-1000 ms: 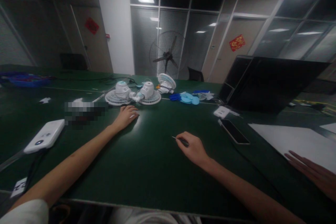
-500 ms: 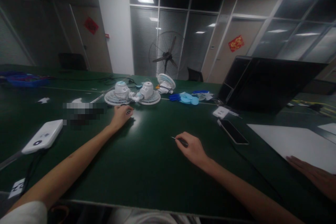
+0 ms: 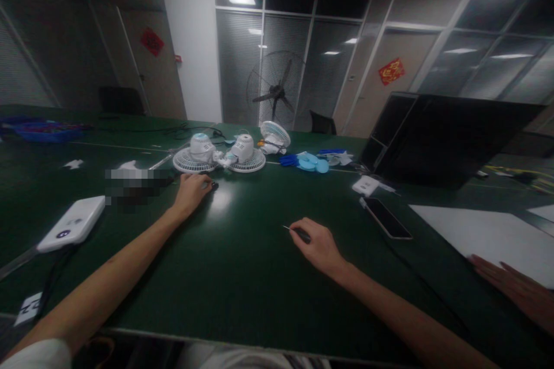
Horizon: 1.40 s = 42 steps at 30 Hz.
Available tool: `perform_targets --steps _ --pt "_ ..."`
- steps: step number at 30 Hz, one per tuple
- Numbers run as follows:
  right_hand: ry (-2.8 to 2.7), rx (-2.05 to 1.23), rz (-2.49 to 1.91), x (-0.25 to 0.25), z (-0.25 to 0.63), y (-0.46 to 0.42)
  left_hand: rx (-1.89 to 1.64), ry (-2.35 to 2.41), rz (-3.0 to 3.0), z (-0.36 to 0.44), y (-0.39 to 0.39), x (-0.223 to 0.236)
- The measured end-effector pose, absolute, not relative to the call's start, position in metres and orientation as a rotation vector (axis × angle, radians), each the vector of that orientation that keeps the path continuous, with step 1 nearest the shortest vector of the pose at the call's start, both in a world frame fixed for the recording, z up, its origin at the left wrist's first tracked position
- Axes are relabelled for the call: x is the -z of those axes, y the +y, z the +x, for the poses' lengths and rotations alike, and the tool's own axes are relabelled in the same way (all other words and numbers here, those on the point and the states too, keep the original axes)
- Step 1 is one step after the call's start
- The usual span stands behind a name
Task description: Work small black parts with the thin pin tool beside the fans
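Note:
My left hand (image 3: 191, 194) rests low over the green table, just in front of the white fans. Its fingers are bent and closed at a small dark object (image 3: 214, 186), too small to name. My right hand (image 3: 317, 242) is closed in a pinch around a small screwdriver (image 3: 302, 234), its thin metal shaft pointing left. Two white fan heads (image 3: 202, 150) lie face down beyond my left hand. Behind them a third fan (image 3: 274, 137) is tilted on its side.
Blue fan blades (image 3: 308, 162) lie right of the fans. A phone (image 3: 386, 219) and a dark monitor (image 3: 459, 144) are at the right. Another person's hand (image 3: 506, 279) lies on a white sheet (image 3: 485, 230). A white power bank (image 3: 73, 223) sits at the left.
My left hand has shifted slightly left and down toward the table, with the small dark object now at its fingertips. My right hand stays in place.

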State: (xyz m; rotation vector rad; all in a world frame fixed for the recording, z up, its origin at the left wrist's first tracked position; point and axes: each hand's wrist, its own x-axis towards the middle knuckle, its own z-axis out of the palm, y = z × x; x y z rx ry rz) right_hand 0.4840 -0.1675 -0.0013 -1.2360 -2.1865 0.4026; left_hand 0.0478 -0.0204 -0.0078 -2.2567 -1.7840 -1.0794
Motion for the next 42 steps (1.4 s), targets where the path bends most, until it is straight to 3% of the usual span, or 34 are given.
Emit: perform_targets --steps 5,16,35,39,42 --pt "-2.184 -0.402 -1.237 0.003 0.484 -0.167 0.894 -1.704 -2.249 0.046 -0.022 0.009" --pt "-2.191 -0.403 -1.236 0.001 0.485 -0.168 0.84 -1.658 -2.304 0.046 -0.018 0.01" --pt "-2.2 -0.414 -1.196 0.004 0.486 -0.167 0.963 -1.817 -2.482 0.051 -0.014 0.014" --pt "-2.241 -0.429 -1.138 0.0 0.485 -0.169 0.958 -1.601 -2.801 0.095 -0.037 0.012" --pt "-2.298 -0.448 -1.079 -0.003 0.484 -0.171 1.023 -1.143 -3.222 0.145 -0.07 0.009"
